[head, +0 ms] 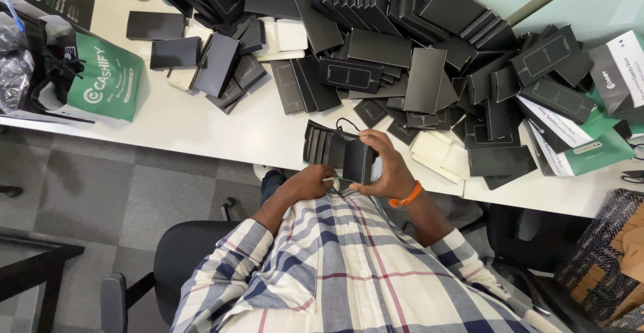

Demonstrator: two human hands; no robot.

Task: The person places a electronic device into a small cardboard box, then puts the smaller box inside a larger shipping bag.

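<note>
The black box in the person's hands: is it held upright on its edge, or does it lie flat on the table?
Upright on its edge. The black box stands on edge at the white table's rim, the right hand gripping its side.

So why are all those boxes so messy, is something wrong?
The flat black cardboard boxes lie heaped across the white table, tilted and overlapping. Nothing looks broken or spilled. The right hand grips one black box; the left hand is beside it.
</note>
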